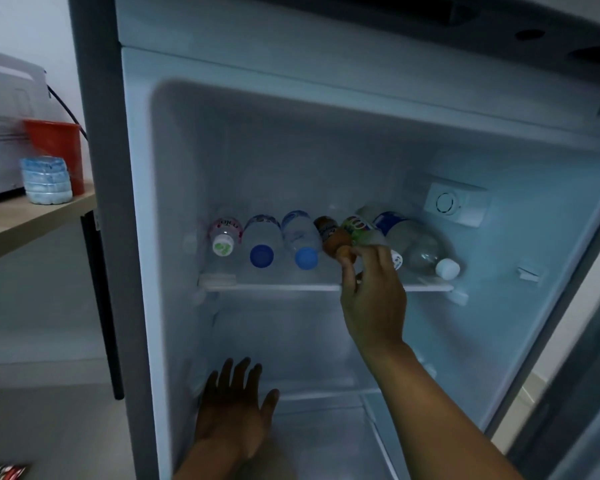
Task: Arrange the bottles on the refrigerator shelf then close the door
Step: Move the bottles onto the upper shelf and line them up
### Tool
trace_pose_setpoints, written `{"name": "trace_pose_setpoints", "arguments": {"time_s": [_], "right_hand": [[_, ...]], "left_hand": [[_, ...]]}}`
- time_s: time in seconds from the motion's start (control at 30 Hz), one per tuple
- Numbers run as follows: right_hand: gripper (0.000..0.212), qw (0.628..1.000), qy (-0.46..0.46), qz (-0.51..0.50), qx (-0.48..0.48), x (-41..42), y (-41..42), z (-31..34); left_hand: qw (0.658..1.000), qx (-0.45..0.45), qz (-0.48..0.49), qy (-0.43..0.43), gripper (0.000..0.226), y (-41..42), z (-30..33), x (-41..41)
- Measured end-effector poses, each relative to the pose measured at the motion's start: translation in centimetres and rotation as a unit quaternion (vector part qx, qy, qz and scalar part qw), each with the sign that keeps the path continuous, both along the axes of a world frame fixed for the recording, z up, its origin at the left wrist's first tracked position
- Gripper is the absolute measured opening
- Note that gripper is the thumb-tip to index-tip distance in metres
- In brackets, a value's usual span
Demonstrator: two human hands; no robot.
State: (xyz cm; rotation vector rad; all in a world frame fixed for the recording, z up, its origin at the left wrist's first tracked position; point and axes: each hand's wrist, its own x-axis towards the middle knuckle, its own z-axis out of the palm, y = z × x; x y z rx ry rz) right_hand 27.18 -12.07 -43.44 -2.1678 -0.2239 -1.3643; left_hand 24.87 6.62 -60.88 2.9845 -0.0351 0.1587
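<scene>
Seven or so bottles lie on their sides along the refrigerator shelf (291,287), caps toward me, and my right hand (373,299) pinches the cap end of the brown bottle (333,237), with three water bottles to its left and the green-labelled bottle (357,226) touching it on the right. My left hand (236,407) hangs released and spread, low beneath the shelf. Pushing askew could, I judge, roll the neighbours off the shelf's front lip.

Right hand (373,299): arm extended up and forward, wrist raised, thumb and fingers (349,271) pinched together in a closed grip at the tips. Left hand (232,410): lower, palm down, fingers spread and straight, holding nothing, forearm entering from the bottom edge.
</scene>
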Motion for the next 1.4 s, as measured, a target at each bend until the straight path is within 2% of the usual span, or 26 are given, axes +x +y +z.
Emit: {"name": "trace_pose_setpoints", "arguments": {"time_s": [0.13, 0.23, 0.33, 0.43, 0.5, 0.57, 0.67, 0.8, 0.87, 0.97, 1.03, 1.1, 1.17, 1.27, 1.33, 1.4], "right_hand": [[0.032, 0.998, 0.024, 0.002, -0.059, -1.1, 0.2, -0.9], [0.040, 0.981, 0.109, -0.065, -0.147, -1.2, 0.6, 0.4], [0.039, 0.960, 0.223, -0.050, -0.164, -0.1, 0.8, 3.3], [0.066, 0.917, 0.339, -0.057, -0.201, 1.1, 1.0, 4.9], [0.078, 0.906, 0.371, -0.052, -0.195, 1.5, 1.5, 5.1], [0.080, 0.900, 0.383, -0.060, -0.201, 1.7, 1.9, 5.5], [0.072, 0.907, 0.361, -0.080, -0.201, 1.6, 1.7, 5.3], [0.025, 0.972, 0.149, -0.114, -0.140, -0.2, 1.4, 1.9], [0.024, 0.987, 0.111, -0.081, -0.085, -1.2, 1.3, 0.1], [0.019, 0.992, 0.123, -0.024, -0.004, -2.2, 1.0, -1.0], [0.033, 0.992, 0.114, -0.036, 0.039, -2.8, 0.3, -1.3], [0.053, 0.992, 0.102, -0.043, 0.058, -3.5, -0.2, -1.7], [0.063, 0.988, 0.139, -0.023, 0.068, -3.8, -0.5, -2.4], [0.061, 0.979, 0.194, -0.048, 0.027, -3.8, -0.5, -2.9], [0.053, 0.979, 0.186, -0.080, 0.022, -3.9, 0.0, -1.9], [0.046, 0.985, 0.155, -0.057, 0.050, -4.5, 1.1, -0.6]], "left_hand": [[1.000, 0.006, 0.003, -0.008, 0.078, -0.1, 0.3, -0.3], [1.000, -0.012, -0.006, -0.019, 0.083, -0.1, -0.4, 0.0], [0.998, -0.034, -0.007, -0.044, 0.085, 0.0, -1.6, 0.3], [0.998, -0.045, -0.022, -0.041, 0.085, -0.1, -1.9, 0.4], [0.997, -0.043, -0.027, -0.056, 0.085, -0.1, -1.8, 0.5], [0.997, -0.051, -0.029, -0.059, 0.086, 0.1, -1.9, 0.7], [0.997, -0.043, -0.042, -0.049, 0.085, 0.1, -1.9, 0.8], [0.997, -0.045, -0.037, -0.050, 0.085, 0.1, -2.0, 0.9], [0.998, -0.043, -0.027, -0.042, 0.085, 0.1, -1.9, 0.8], [0.999, -0.020, -0.012, -0.033, 0.084, 0.0, -1.0, 0.5], [0.999, -0.025, 0.008, -0.024, 0.092, 0.1, -0.6, 0.2], [0.998, -0.010, 0.006, -0.057, 0.106, 0.0, -0.5, 0.1], [1.000, 0.001, -0.001, -0.020, 0.111, 0.0, 0.0, -0.2], [1.000, -0.003, -0.001, 0.017, 0.107, -0.3, 1.0, -0.7], [1.000, -0.003, 0.000, 0.020, 0.091, -0.3, 1.0, -0.8], [0.999, 0.000, 0.002, 0.035, 0.073, -0.3, 0.9, -1.0]]}}
